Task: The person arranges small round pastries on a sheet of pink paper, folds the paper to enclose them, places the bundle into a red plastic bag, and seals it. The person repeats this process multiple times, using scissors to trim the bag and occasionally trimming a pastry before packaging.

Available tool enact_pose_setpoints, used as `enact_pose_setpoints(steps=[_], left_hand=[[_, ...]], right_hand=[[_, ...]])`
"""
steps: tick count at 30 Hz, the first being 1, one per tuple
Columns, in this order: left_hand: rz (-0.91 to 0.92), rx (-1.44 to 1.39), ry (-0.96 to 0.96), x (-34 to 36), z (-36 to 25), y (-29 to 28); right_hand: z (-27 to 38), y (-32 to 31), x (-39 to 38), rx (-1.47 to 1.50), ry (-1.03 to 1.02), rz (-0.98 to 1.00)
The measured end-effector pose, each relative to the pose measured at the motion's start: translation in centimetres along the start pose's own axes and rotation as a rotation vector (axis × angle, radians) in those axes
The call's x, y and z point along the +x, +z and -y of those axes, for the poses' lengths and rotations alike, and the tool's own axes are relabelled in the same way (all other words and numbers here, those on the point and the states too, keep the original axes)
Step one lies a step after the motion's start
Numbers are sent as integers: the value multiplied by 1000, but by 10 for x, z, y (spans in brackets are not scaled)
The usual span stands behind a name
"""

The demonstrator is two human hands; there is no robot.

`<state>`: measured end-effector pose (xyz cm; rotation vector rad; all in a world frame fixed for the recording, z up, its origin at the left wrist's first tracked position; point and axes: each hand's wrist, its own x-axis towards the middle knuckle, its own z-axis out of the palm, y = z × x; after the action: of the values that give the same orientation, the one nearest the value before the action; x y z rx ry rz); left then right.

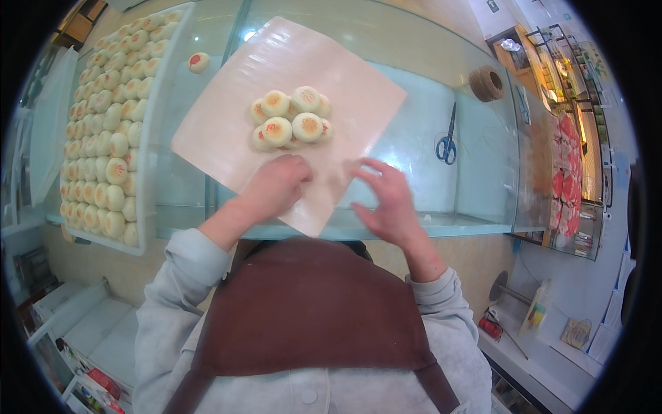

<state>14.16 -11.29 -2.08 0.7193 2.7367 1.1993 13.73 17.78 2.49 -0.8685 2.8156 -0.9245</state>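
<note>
A sheet of pale wrapping paper [214, 131] lies cornerwise on the glass counter, one corner pointing toward me. Round, cream-coloured pastries [278, 131] with browned or red-stamped tops are stacked in two layers at its middle. Just in front of the stack, my left hand [279, 183] rests over the paper with its fingers curled in; anything inside them is hidden. To its right, my right hand [386, 200] is raised over the paper's right near edge, fingers apart and slightly blurred, holding nothing visible.
A long white tray [148, 165] full of similar pastries stands on the left. One single pastry [198, 63] sits between tray and paper. On the right lie blue-handled scissors [447, 145] and a roll of brown twine [486, 83]. The counter's near edge [441, 228] runs before my apron.
</note>
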Motion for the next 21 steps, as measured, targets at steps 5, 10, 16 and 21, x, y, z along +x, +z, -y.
enact_pose_setpoints(steps=[5,10,16,21], left_hand=[[-41,-36,39,1,2,2],[-30,-18,20,-2,0,-2],[-24,-24,22,-1,3,7],[-49,-25,13,-3,10,11]], right_hand=[[26,14,-2,18,-104,111],[56,37,0,63,-199,73],[78,72,8,-39,-130,73],[75,67,7,37,-193,-19]])
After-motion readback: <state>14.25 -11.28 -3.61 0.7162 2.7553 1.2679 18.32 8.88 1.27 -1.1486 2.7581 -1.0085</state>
